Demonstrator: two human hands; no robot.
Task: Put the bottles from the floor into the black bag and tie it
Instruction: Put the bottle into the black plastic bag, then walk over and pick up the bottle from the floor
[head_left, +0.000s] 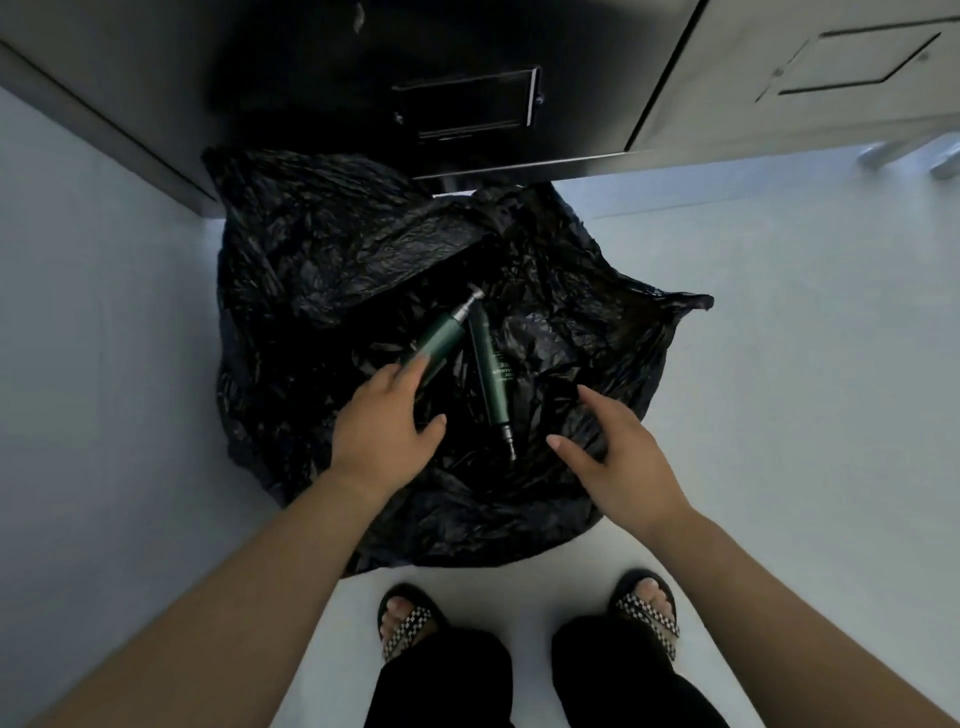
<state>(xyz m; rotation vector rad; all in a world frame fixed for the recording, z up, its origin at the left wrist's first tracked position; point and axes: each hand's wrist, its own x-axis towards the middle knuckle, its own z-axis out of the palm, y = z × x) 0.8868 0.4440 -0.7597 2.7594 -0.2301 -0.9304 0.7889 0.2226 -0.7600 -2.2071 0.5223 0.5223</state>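
Black bag (363, 244) lies spread out and crumpled on the pale floor (805, 389), filling the centre of the frame; its far edge reaches the foot of a dark cabinet (311, 78) at upper centre. A pale cabinet (779, 78) stands beside that one at upper right.

My left hand (384, 421) is stretched out over the lower middle of the bag. Its fingers are straight, the thumb is spread to the right, and the fingertips touch the near end of the left bottle (441, 332). No grip is closed round it.

My right hand (618, 457) is over the lower right part of the bag, fingers spread and relaxed, holding nothing. Whether it touches the plastic I cannot tell.

My feet in checkered sandals (408, 623) stand on the floor at lower centre, just beside the near edge of the bag.

Both bottles are dark green and lie on the plastic at the centre of the frame. The left bottle is tilted, silver neck toward the upper right. The right bottle (491, 374) runs nearly straight up the frame, dark nozzle toward the bottom. Their upper ends lie close together.
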